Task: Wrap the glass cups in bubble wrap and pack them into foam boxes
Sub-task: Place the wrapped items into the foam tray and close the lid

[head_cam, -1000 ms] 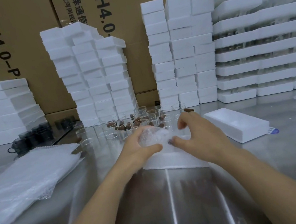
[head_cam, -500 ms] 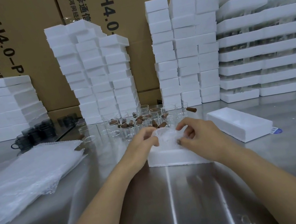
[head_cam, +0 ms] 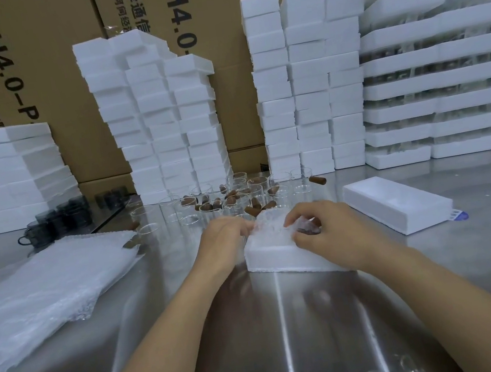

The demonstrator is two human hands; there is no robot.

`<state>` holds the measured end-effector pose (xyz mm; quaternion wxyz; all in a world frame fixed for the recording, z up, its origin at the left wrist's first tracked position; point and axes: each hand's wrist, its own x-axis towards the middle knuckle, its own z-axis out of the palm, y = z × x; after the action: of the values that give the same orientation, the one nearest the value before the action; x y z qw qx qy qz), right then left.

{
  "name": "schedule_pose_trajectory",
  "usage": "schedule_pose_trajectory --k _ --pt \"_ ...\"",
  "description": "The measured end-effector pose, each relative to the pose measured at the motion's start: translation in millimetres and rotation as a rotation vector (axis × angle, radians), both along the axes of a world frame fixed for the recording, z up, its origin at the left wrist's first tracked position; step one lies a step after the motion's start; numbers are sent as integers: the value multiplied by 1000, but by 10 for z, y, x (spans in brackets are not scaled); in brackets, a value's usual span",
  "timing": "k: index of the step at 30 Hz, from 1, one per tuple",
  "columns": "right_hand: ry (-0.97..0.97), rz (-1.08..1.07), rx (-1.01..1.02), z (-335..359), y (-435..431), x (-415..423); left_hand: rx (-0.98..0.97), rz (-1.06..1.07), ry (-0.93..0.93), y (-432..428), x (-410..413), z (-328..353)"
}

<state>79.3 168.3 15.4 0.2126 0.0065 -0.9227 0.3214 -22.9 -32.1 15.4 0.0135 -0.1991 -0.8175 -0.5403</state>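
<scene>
Wrapped cup going into the foam box, both hands on it.

Left to right: the bubble wrap stack (head_cam: 46, 297) lies flat at the table's left edge, and the bare glass cups (head_cam: 223, 199) stand in a cluster behind the hands. The left hand (head_cam: 224, 243) has its fingers curled onto the left edge of the wrapped cup (head_cam: 272, 228). The bundle sits in the top of the foam box (head_cam: 274, 256) at mid-table; how deep it sits I can't tell. The right hand (head_cam: 335, 232) has its fingers curled and pinches the wrap on the right side. A second foam piece (head_cam: 398, 203) lies just right, apart from the box, probably the lid. I read this as the packing step, wrapping done. Next: push the bundle down flush and tuck in the loose wrap so the lid can seat. Use light pressure, it's glass.
</scene>
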Motion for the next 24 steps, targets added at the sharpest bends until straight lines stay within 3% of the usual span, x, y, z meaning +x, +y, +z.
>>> schedule_pose_trajectory --k 8,24 --pt "150 -8 -143 15 -5 -44 172 -40 -20 66 90 74" --pt "169 -40 -111 41 -46 -14 -146 9 139 54 -1 -9"
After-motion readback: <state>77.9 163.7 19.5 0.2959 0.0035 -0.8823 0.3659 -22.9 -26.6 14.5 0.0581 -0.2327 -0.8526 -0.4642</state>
